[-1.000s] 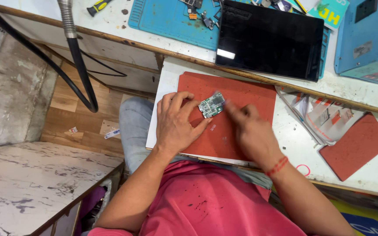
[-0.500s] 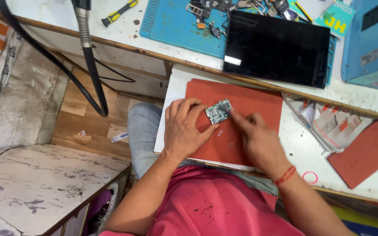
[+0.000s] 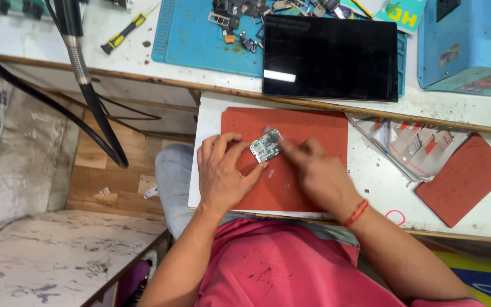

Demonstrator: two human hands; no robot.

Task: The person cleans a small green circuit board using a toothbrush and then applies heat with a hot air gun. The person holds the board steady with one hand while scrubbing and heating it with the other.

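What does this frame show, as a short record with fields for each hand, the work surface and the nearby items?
left hand: left hand holds the small green circuit board by its edge
right hand: right hand blurred, fingers at the board's right side; any tool cannot be told
surface: red rectangular mat on a white board
nearby: black flat tablet, blue work mat, yellow-handled screwdriver, smaller red pad

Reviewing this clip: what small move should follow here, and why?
Probably keep the left hand pinning the small circuit board on the red mat while the blurred right hand works its edge; the board looks light and could slide.
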